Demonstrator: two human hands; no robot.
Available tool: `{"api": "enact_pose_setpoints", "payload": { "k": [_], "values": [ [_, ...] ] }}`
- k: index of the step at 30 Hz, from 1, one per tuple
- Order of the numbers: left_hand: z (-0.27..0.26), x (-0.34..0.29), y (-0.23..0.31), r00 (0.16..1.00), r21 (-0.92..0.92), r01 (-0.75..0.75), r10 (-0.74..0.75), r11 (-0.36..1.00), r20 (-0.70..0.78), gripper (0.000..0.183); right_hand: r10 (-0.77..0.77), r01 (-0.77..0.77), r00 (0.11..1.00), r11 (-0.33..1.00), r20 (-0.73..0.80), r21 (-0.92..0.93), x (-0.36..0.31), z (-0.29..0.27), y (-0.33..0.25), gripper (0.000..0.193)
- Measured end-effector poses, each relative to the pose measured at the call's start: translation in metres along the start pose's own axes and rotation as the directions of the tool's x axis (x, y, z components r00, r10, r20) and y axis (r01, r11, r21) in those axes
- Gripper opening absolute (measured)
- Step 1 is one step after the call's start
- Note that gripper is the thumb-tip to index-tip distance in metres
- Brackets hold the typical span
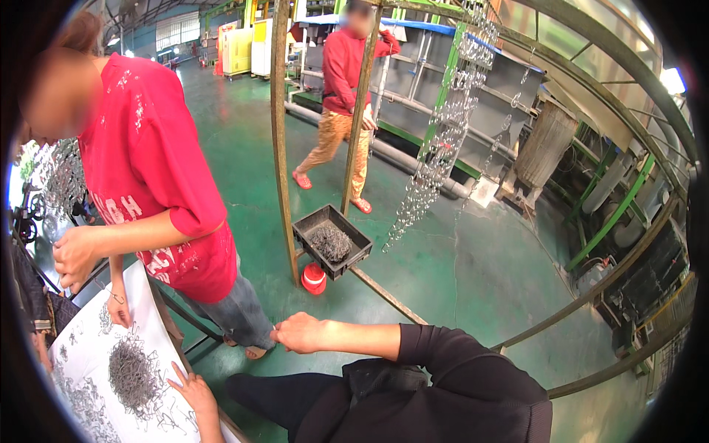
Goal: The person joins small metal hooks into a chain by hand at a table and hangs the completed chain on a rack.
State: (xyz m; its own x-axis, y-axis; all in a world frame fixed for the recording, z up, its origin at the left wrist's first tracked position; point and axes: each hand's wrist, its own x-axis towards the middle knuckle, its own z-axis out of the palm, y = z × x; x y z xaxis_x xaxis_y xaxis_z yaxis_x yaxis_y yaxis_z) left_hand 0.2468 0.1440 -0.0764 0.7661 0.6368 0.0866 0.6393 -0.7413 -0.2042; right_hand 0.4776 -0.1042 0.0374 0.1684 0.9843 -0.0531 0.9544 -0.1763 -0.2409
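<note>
My left hand (196, 395) rests on the white tabletop (166, 325) with its fingers apart, beside a heap of thin bent metal hooks (134, 375). Loose hooks lie scattered around that heap, close to my fingertips. Out in front of my body, over the floor, my right hand (299, 332) is closed, its fingertips pinched together. Whatever may be between those fingertips is too small to make out. The sleeve on my right arm is black.
A co-worker in red (159, 162) stands at the table, a hook near their lower hand. A black crate (347, 266) of metal pieces is beside a red bucket (314, 279) and frame posts (281, 148). Shiny strands (443, 140) hang behind; another person (341, 81) stands beyond.
</note>
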Motion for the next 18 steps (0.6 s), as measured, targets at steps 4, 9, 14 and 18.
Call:
{"api": "enact_pose_setpoints", "payload": {
  "k": [4, 9, 14, 18],
  "values": [
    [-0.005, 0.000, 0.002, 0.999, -0.027, -0.014, 0.013, 1.000, -0.036, 0.018, 0.018, -0.015, 0.999, 0.999, 0.049, -0.045, -0.005, 0.005, -0.006, 0.020],
    [-0.003, -0.001, 0.000, 0.999, 0.026, -0.042, 0.042, 0.999, 0.001, 0.017, 0.040, -0.025, 0.981, 0.997, 0.192, -0.078, -0.005, 0.003, -0.014, 0.032],
    [-0.007, 0.001, 0.007, 0.998, 0.042, -0.064, 0.064, 0.997, 0.012, 0.017, 0.018, -0.007, 0.978, 0.999, 0.207, -0.053, -0.010, 0.017, -0.011, 0.030],
    [-0.011, 0.003, 0.012, 0.997, 0.030, -0.071, 0.071, 0.997, 0.017, 0.016, 0.007, 0.006, 0.972, 0.998, 0.236, -0.054, -0.015, 0.008, -0.017, 0.027]
  ]
}}
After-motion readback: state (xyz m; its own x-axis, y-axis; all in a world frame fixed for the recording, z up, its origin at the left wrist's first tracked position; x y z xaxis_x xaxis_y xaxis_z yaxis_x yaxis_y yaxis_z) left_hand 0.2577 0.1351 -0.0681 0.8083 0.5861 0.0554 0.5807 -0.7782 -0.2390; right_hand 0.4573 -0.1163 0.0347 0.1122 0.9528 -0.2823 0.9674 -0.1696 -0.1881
